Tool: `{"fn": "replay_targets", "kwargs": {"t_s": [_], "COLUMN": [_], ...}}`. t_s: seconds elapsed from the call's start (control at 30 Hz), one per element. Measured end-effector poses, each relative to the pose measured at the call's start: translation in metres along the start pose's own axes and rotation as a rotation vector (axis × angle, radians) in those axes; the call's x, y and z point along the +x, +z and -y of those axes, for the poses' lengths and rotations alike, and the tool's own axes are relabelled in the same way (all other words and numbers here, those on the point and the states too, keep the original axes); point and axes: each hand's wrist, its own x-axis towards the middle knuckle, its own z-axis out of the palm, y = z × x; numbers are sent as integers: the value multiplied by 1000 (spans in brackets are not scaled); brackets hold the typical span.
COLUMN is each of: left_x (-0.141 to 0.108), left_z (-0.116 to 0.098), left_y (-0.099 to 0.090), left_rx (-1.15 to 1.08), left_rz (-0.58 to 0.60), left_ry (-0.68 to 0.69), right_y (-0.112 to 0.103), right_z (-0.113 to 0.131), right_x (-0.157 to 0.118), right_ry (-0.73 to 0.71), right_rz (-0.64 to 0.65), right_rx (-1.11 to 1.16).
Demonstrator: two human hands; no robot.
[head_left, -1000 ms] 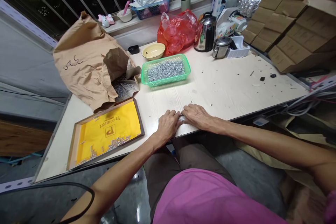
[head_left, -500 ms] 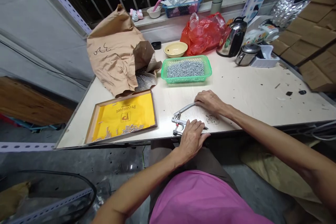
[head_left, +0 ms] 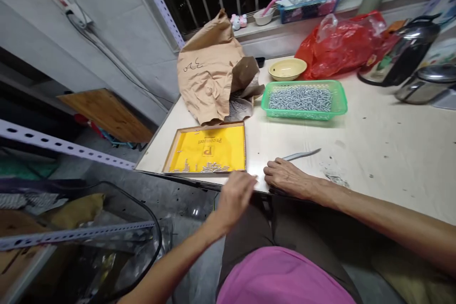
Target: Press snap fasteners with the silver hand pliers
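You sit at a pale surface (head_left: 384, 152), the fingers of your right hand (head_left: 288, 179) curled over a grey tool (head_left: 302, 155) near the front edge, its slim handle jutting out past the knuckles. Your left hand (head_left: 235, 195), blurred, is just beside the tray's near right corner, fingers drawn in; whether they hold anything, you cannot tell. Metal pins (head_left: 213, 167) lie along the near side of the yellow-lined tray (head_left: 230, 145). Beyond, a paper bag (head_left: 208, 78) slumps left of a green basket (head_left: 302, 115).
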Motion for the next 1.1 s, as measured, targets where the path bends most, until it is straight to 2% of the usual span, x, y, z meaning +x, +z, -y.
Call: {"fn": "replay_targets", "kwargs": {"t_s": [0.07, 0.1, 0.2, 0.33, 0.43, 0.5, 0.6, 0.7, 0.77, 0.9, 0.97, 1.1], "left_x": [7, 10, 18, 26, 32, 37, 45, 51, 53, 51, 51, 51], "left_z": [38, 55, 93, 107, 107, 109, 117, 120, 115, 82, 59, 22], "left_y": [-23, -31, -42, -42, -43, -45, -45, -46, -47, -45, -35, -1], "left_rx": [140, 188, 253, 259, 256, 262, 251, 226, 190, 13, -154, -464], "left_rz": [-38, -12, 173, 400, 469, 492, 483, 457, 396, 275, 290, 383], "left_ry": [-164, -216, -274, -247, -231, -232, -251, -252, -264, -393, -482, -578], "right_y": [0, -3, -25, -75, -108, -118, -105, -71, -48, -22, -17, -12], "right_z": [3, 3, -5, -48, -81, -89, -73, -39, -17, 12, 17, 18], "right_x": [2, 2, 2, 8, 10, 6, -7, -25, -41, -73, -83, -89], "right_ry": [23, 46, 155, 404, 651, 738, 723, 682, 683, 678, 693, 737], "right_rz": [-25, -54, -229, -491, -596, -631, -590, -440, -320, -140, -96, -41], "right_rx": [20, 45, 105, 6, -127, -149, -33, 165, 257, 320, 297, 223]}}
